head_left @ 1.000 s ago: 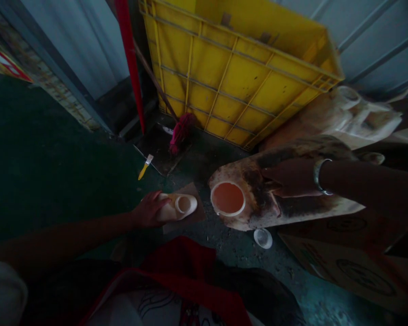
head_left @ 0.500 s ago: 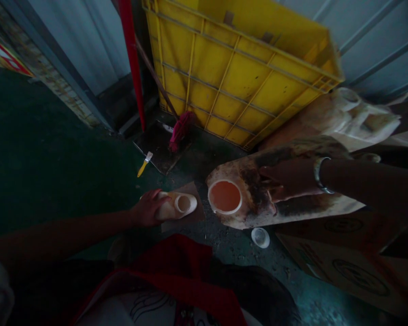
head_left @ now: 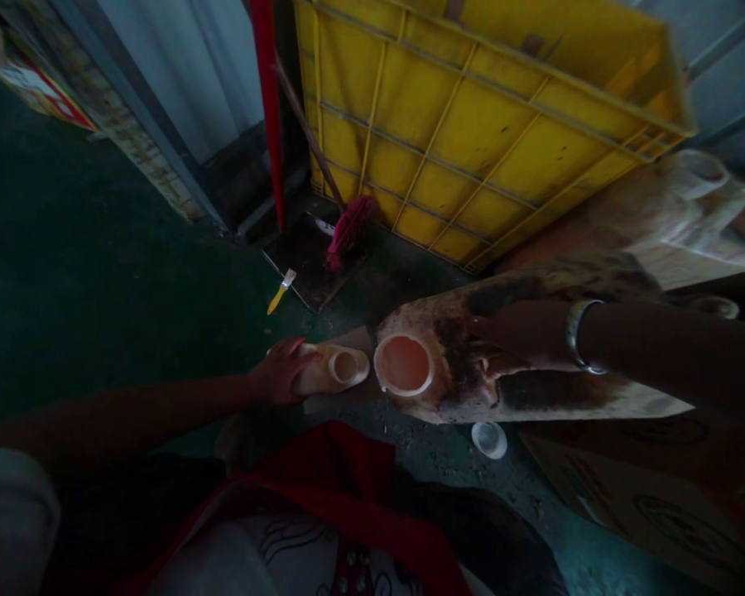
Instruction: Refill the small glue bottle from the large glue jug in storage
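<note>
My left hand is wrapped round the back end of a small off-white plastic jug, whose round mouth is uncovered and faces up. A flat piece of cardboard lies beneath this jug. Over on the right, my right hand grips a large stained jerrycan at its handle, the fingers partly hidden in shadow. The jerrycan lies tilted, its wide open mouth showing orange inside, close beside the small jug's mouth. A round whitish cap rests on the floor below the jerrycan.
Behind stands a tall yellow crate. Left of it are a red pole, a pink mop head on a dark dustpan-like tray, and a yellow-handled paintbrush. Cardboard boxes and another stained container stand at right.
The jerrycan's mouth has come nearer to the small jug, nearly closing the gap. Both hands keep their holds. The whole view has shifted a little.
</note>
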Demonstrator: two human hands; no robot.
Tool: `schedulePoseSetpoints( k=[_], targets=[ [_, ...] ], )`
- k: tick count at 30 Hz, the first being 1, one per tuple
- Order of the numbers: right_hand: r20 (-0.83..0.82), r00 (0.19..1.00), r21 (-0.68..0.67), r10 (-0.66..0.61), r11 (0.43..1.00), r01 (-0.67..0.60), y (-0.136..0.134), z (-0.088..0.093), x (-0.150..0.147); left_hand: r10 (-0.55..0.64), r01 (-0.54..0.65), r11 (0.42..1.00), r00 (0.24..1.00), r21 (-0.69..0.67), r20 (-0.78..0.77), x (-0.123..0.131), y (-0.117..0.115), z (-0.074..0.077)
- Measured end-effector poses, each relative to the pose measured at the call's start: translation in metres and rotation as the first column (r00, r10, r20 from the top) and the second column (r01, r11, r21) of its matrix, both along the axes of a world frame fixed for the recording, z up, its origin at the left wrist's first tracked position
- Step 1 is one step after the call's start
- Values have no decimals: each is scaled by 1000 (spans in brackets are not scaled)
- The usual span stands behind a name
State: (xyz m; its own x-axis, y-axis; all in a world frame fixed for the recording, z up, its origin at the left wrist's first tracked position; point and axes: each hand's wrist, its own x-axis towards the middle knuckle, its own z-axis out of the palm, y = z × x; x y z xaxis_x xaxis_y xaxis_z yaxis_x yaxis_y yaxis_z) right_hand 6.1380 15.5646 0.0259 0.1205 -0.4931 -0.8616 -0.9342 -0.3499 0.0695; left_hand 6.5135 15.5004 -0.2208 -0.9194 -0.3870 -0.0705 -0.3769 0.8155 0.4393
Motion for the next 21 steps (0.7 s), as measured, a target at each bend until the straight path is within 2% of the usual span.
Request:
schedulePoseSetpoints(
  k=[2,4,8,11,15,21],
  targets=[
    [-80,994,33,78,997,-76,-5,-1,10,-12,12,1000,1000,-6,0,3,-2,-1],
    [-86,991,40,100,994,-97,-7,-2,16,-19,19,1000,1000,-8,-1,6,-4,-4],
    [8,999,-27,40,999,-40,-5,-3,14,-14,14,1000,1000,1,-8,11,-4,-11],
    [69,997,-19,37,999,-35,-5,-3,17,-23,23,1000,1000,-12,-15,13,-3,-12],
    [-29,998,28,59,998,-58,-12,-9,33,-23,23,1000,1000,-2,11,13,-2,-8],
    [-66,998,19,25,1000,-24,-23,-13,53,3,-3,1000,999,-14,44,14,-3,-7]
  ],
)
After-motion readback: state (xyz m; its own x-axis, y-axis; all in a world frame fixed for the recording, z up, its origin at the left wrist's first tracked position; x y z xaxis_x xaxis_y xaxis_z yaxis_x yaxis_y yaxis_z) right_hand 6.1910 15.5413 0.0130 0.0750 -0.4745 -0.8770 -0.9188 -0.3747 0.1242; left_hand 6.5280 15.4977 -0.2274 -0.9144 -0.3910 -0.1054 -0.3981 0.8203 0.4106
